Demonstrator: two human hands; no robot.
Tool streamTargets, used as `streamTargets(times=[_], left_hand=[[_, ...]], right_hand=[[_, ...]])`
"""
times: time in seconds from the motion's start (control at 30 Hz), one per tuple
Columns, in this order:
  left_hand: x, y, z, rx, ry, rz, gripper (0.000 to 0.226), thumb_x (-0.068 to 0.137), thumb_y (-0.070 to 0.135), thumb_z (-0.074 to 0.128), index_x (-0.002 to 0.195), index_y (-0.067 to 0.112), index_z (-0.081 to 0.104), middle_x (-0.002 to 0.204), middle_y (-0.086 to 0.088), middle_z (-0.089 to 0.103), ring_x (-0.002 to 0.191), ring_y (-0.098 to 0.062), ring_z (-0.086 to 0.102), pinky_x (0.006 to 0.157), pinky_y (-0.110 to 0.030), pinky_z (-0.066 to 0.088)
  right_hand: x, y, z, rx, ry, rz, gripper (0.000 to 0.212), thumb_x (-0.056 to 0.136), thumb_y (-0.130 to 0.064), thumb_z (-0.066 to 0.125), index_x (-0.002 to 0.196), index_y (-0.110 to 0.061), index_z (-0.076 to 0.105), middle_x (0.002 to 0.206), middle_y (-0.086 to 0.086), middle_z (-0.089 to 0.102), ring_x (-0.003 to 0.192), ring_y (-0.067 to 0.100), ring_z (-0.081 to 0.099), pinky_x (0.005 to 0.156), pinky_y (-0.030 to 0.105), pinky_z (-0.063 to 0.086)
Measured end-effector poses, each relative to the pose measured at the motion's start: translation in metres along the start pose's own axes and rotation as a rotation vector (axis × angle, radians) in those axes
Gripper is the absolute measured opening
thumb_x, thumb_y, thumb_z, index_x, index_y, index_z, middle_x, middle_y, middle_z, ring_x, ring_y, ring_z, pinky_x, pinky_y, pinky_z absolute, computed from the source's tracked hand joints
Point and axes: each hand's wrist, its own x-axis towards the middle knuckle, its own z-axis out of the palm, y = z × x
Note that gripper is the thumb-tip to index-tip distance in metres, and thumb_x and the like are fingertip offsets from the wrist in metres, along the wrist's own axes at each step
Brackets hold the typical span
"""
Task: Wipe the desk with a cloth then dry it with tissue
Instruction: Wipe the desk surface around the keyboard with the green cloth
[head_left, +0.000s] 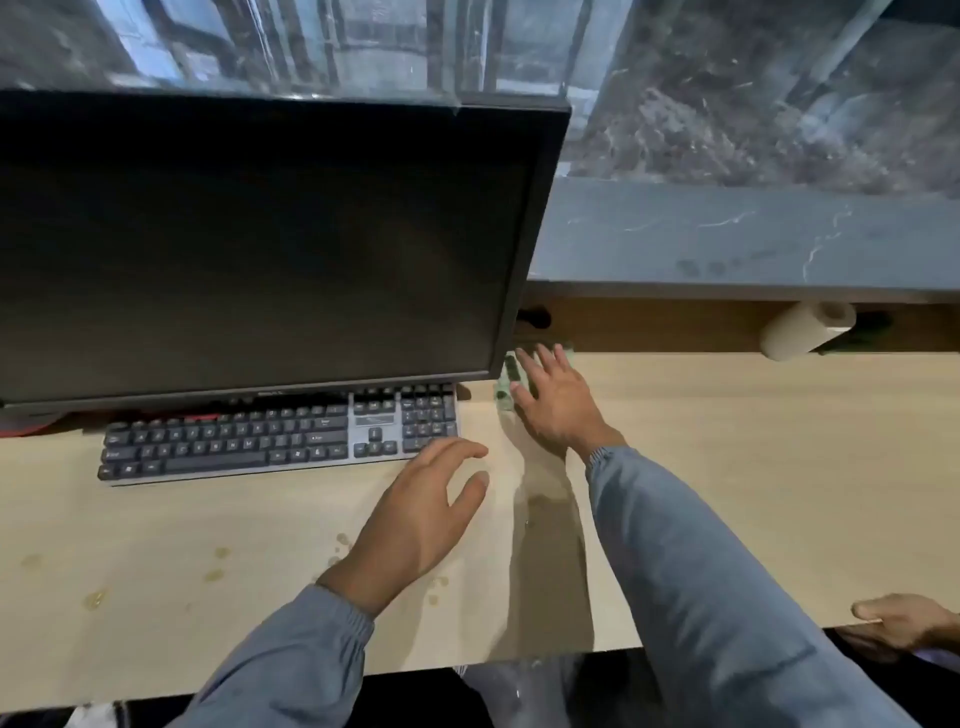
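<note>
Mid-wipe: pressing a green cloth (502, 388) to the desk (753, 467) under the flat, spread right hand (558, 402), wet streak (545, 519) behind its wrist. Left hand (421, 519) loose and empty, spots (218, 564) beside it apparently unwiped; tissue roll (805, 332) untouched, well right of both hands.

Dim, flat indoor light. Wet sheen and arm shadow on the worktop (727, 467) at lower centre. Fisheye bend at the edges, upper frame smeared, overall soft.
</note>
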Motion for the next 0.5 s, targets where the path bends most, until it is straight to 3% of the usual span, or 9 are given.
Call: streamTargets(times=[0.13,0.3,0.5], left_hand=[[0.004,-0.008,-0.002,0.047,-0.014,0.050,0.025,0.105,0.044,0.054,0.128,0.039,0.063,0.131,0.030,0.050,0.120,-0.001,0.052,0.108,-0.029,0.042],[0.005,-0.006,-0.008,0.124,-0.027,0.091,0.027,0.105,0.052,0.046,0.128,0.043,0.059,0.126,0.034,0.045,0.116,0.004,0.051,0.102,-0.026,0.046],[-0.015,-0.025,0.000,0.232,0.012,0.172,0.033,0.107,0.053,0.042,0.135,0.043,0.054,0.137,0.031,0.044,0.118,0.003,0.045,0.100,-0.023,0.043]], right_hand=[[0.021,-0.004,0.004,-0.102,-0.100,0.031,0.065,0.107,-0.060,0.016,0.165,-0.033,0.008,0.173,0.005,0.003,0.159,0.028,-0.003,0.126,0.043,-0.002],[0.027,-0.002,0.028,-0.214,-0.073,0.024,0.067,0.106,-0.062,0.009,0.165,-0.031,0.001,0.173,0.006,0.000,0.159,0.029,-0.007,0.126,0.048,-0.010],[0.033,0.000,0.027,-0.271,-0.060,-0.001,0.068,0.106,-0.063,0.010,0.165,-0.030,0.003,0.173,0.009,0.003,0.159,0.032,-0.003,0.126,0.050,-0.010]])
